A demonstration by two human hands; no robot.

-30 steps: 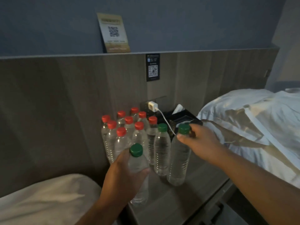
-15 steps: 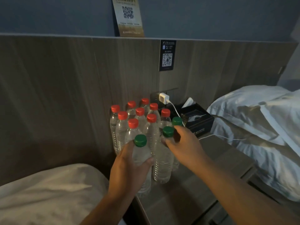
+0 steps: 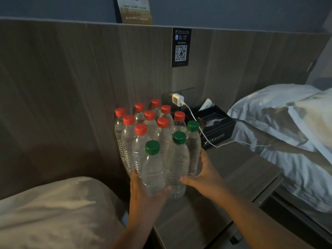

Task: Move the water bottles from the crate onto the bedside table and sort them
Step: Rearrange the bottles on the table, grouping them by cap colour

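Note:
Several clear water bottles with red caps (image 3: pixel 149 115) stand packed together on the wooden bedside table (image 3: pixel 239 178), against the headboard panel. In front of them three green-capped bottles form a diagonal row. My left hand (image 3: pixel 143 193) grips the nearest green-capped bottle (image 3: pixel 152 168) low on its body. My right hand (image 3: pixel 203 177) wraps the lower bodies of the middle green-capped bottle (image 3: pixel 178 159) and the right green-capped bottle (image 3: pixel 194 141), thumb in front, fingers behind. No crate is in view.
A black tissue box (image 3: pixel 217 126) sits behind right of the bottles. A white charger (image 3: pixel 177 100) is plugged into the panel, and its cable (image 3: pixel 208 141) trails across the table toward the right bed (image 3: pixel 287 133). Another bed (image 3: pixel 53 212) lies left.
My right hand dropped from a green cap down to the bottles' lower bodies. The green-capped bottles have closed up into a tight row against the red-capped group.

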